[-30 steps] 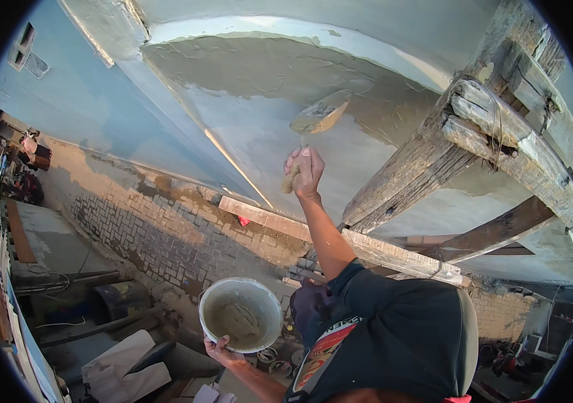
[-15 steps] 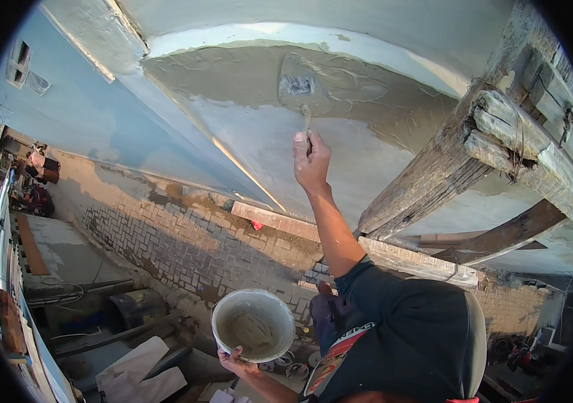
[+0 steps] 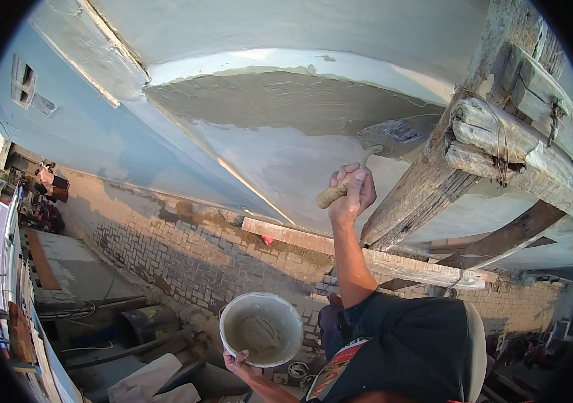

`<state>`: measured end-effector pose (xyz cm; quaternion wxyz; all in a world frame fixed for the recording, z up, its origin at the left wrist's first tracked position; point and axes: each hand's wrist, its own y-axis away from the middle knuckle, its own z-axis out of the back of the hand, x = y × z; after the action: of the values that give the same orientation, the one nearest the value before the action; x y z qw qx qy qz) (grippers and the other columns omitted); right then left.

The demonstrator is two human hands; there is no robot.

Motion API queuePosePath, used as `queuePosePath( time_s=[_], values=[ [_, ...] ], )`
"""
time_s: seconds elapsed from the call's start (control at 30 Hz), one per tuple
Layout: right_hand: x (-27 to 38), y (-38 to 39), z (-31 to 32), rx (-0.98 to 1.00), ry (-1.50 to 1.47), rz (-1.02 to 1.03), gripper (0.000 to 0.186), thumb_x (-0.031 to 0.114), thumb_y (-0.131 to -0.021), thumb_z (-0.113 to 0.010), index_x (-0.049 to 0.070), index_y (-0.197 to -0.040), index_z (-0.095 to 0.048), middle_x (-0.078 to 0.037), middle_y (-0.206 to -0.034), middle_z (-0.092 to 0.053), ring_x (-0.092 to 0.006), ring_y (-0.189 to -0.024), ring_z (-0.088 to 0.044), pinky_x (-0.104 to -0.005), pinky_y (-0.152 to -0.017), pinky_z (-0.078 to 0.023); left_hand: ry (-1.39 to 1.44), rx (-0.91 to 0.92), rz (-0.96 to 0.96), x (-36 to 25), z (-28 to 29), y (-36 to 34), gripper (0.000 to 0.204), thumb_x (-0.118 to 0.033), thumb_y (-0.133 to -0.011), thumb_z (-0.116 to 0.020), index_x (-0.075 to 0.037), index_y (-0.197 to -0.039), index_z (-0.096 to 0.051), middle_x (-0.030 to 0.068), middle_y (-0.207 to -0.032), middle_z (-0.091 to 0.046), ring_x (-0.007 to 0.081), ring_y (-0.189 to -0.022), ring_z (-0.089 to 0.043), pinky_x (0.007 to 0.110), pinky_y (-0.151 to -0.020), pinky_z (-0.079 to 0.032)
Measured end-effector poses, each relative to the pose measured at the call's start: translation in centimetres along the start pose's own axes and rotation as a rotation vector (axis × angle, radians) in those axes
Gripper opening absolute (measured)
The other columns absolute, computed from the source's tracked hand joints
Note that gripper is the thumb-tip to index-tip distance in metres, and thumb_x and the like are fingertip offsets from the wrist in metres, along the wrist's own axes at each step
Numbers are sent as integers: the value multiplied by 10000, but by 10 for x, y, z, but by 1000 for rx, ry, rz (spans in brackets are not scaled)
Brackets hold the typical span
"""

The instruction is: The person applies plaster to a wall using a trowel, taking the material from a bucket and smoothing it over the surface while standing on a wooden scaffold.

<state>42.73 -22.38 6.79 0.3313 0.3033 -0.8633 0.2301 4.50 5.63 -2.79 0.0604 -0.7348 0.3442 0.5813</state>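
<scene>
Grey-plastered wall (image 3: 279, 161): fills the upper middle; a pale curved ledge (image 3: 253, 59) runs across its top.
Paved ground (image 3: 165, 248): block pattern, lower left, well below the wall face.
Weathered timbers (image 3: 407, 181): rough, wire-bound, slanting across the right side, just beside the work area.
Darker plaster band (image 3: 246, 101): damp-looking, directly under the ledge; ridged strokes in places.
Bucket (image 3: 281, 307): pale, round-mouthed, lower centre, tilted so the inside shows; grey mortar (image 3: 256, 338) at the bottom.
Trowel (image 3: 394, 131): blade over the right end of the dark band, near the timbers; contact with the plaster cannot be told. Long axis runs lower left to upper right, handle end low, blade high.
Right hand (image 3: 356, 189): closed round the trowel's handle; blade lies up and to the right of it. Nearer the wall of the two.
Left hand (image 3: 238, 363): gripping the bucket's near rim, thumb over the edge; below and left of the right hand, well apart from the trowel.
</scene>
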Motion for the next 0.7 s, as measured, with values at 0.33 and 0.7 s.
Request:
queuePosePath(
  time_s=[0.33,0.7],
  values=[
    [-68,32,-82,613,692,-212,464,420,-947,-642,-10,-779,-594,-66,-666,-532,-178,-628,-518,-340,-596,-425,-29,1,-16,0,-1,7,410,66,-506,-616,30,-914,-628,113,-991,-674,215,-821,-638,346,-788,-530],
    [14,6,-17,24,151,2,284,265,-979,-634,-14,-928,-633,-42,-754,-583,-124,-618,-536,-250,-563,-436,37,-87,-37,12,-1,6,393,107,-523,-561,5,-901,-589,115,-875,-663,235,-742,-642,377,-723,-564]
  ],
)
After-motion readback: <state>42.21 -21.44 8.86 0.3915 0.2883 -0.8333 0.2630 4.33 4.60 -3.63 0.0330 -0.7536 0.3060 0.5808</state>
